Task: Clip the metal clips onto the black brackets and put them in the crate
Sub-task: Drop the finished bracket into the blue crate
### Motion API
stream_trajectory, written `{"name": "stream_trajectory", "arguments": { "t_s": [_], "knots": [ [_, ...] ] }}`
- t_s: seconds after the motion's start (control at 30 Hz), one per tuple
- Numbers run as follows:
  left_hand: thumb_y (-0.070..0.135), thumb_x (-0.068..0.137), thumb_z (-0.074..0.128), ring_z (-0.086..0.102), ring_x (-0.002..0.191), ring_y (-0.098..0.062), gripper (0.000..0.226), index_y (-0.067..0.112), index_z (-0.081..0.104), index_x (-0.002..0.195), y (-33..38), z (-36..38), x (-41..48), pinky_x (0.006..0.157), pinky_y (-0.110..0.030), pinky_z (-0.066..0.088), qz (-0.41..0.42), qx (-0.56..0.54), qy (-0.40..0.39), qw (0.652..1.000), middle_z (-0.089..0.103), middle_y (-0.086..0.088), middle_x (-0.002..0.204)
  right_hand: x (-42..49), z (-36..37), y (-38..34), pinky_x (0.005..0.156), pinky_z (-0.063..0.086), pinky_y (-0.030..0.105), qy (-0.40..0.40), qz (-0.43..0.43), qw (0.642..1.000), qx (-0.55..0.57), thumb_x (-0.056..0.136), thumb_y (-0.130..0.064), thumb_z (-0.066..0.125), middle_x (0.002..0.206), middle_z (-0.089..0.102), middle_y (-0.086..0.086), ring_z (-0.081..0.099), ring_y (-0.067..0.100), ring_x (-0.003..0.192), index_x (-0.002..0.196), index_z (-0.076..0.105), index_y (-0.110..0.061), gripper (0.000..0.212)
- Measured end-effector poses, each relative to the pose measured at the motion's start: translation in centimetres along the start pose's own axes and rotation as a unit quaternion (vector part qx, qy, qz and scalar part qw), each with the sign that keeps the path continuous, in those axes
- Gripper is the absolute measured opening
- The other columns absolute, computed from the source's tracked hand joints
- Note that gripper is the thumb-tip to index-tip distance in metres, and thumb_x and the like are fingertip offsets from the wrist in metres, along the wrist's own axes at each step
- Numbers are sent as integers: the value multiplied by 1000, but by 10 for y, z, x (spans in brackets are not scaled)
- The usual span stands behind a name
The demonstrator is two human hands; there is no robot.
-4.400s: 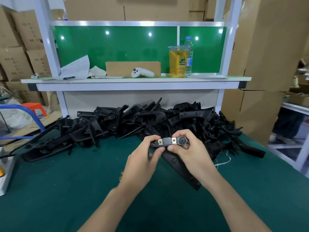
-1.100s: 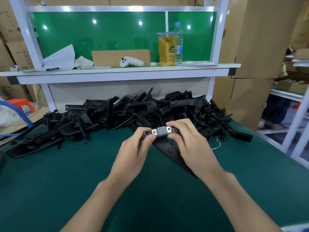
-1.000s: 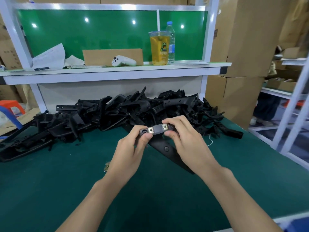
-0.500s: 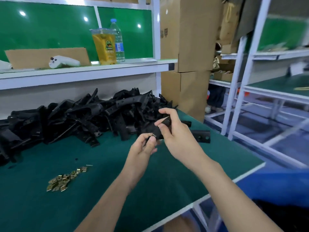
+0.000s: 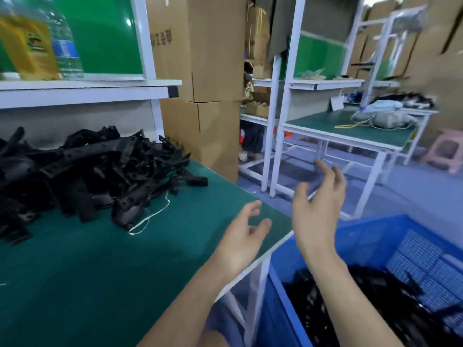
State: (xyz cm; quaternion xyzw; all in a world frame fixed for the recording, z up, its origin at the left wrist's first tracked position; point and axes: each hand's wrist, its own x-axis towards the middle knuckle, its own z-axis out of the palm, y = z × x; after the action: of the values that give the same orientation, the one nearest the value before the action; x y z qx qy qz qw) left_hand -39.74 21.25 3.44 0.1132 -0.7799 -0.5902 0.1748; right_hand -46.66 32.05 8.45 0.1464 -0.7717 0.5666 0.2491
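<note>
My right hand (image 5: 317, 209) is raised past the table's right corner, above the blue crate (image 5: 360, 236), fingers spread and holding nothing. My left hand (image 5: 244, 236) hovers over the table's right edge, fingers apart and empty. Several black brackets (image 5: 370, 304) lie inside the crate at the lower right. A large pile of black brackets (image 5: 82, 171) sits on the green table (image 5: 87, 271) at the left. No metal clips are in view.
A white loop of cord (image 5: 150, 216) lies by the pile. A yellow drink cup (image 5: 27, 43) and a water bottle (image 5: 65, 46) stand on the shelf above. Cardboard boxes (image 5: 200, 83) and another green bench (image 5: 350, 128) stand to the right.
My view has swung right to the blue crate. Both hands held a clipped bracket over the table before; now both are open and empty, the right one over the crate.
</note>
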Motion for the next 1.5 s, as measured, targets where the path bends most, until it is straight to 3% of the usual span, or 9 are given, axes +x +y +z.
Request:
{"name": "stream_trajectory", "arguments": {
  "t_s": [0.1,0.23,0.37,0.47,0.6,0.87,1.17,1.3,1.5],
  "knots": [
    [21,101,57,62,96,4,35,46,46,122,-14,-55,-22,81,-10,46,47,35,98,993,53,21,128,-32,43,-24,109,38,48,-90,-57,994,24,101,-16,46,159,21,-1,19,19,147,143,41,-27,44],
    [19,98,61,50,108,5,40,36,48,132,-41,-157,-75,93,-18,38,52,238,256,936,52,17,122,-90,118,-66,115,27,31,-255,-122,957,60,102,-23,42,154,19,-16,17,7,142,143,37,-35,43],
    [39,93,63,45,132,-23,54,21,49,142,-69,-253,-155,110,-43,38,-80,477,361,797,51,1,141,-151,185,-103,117,29,36,-379,-146,911,63,101,-20,43,156,27,-1,25,14,141,146,40,-27,45],
    [71,90,43,18,151,-36,83,24,25,157,-86,-298,-203,122,-53,13,-276,540,340,718,27,-12,162,-192,222,-120,119,25,38,-448,-163,878,37,102,-21,44,159,24,2,19,18,146,149,36,-26,47],
    [87,81,22,4,155,-26,95,34,8,159,-103,-332,-223,125,-47,5,-334,462,303,763,7,-3,168,-234,258,-132,122,21,38,-493,-172,853,11,104,-25,44,161,24,4,14,20,150,152,32,-20,50],
    [66,94,46,27,144,-10,47,49,51,138,-114,-360,-198,116,-25,20,-183,472,251,825,38,13,155,-260,312,-146,122,17,45,-460,-273,842,-61,103,-28,44,156,31,5,22,21,147,152,30,-22,52],
    [66,91,33,41,108,3,39,44,59,112,-123,-371,-190,97,-19,30,-111,480,264,829,49,28,116,-242,370,-155,123,17,49,-382,-249,881,-126,102,-27,50,156,35,12,29,29,146,152,34,-19,54],
    [57,96,42,43,101,3,26,42,56,111,-123,-370,-191,94,-19,32,-82,481,288,824,53,26,108,-232,388,-154,112,32,45,-349,-236,896,-138,101,-26,54,136,56,8,42,30,133,151,37,-18,53],
    [50,96,52,46,101,6,9,44,56,102,-123,-371,-192,85,-12,37,-87,434,314,840,57,34,96,-225,394,-150,100,31,42,-331,-196,909,-159,99,-27,55,116,67,4,49,29,118,142,51,-19,44]
  ]
}}
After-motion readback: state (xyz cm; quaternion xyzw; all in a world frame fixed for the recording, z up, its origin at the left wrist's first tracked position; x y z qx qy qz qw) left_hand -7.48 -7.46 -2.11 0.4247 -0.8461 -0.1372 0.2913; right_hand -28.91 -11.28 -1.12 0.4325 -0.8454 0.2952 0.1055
